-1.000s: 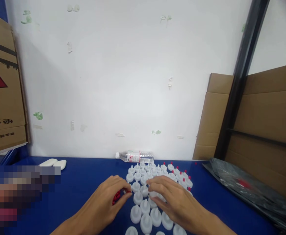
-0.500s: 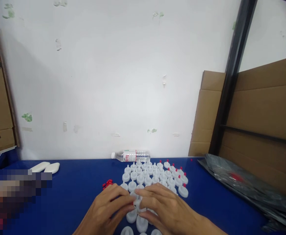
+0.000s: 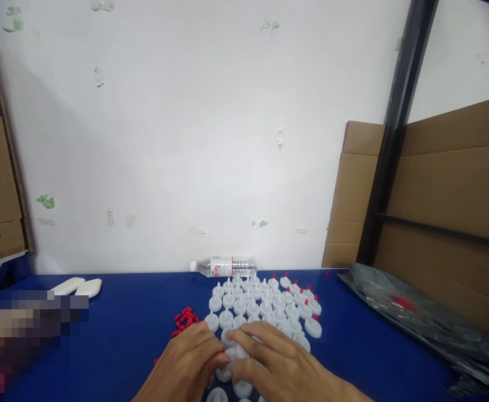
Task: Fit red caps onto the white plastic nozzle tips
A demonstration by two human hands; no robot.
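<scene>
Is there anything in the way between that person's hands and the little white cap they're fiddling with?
Nothing visible. The left hand and the right hand meet fingertip to fingertip on a white cap in the near rows. Only their own fingers partly cover it.

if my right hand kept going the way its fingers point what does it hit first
Most likely the left hand: the right hand points leftward at it, both meeting over one white nozzle cap. Depth is hard to judge.
</scene>
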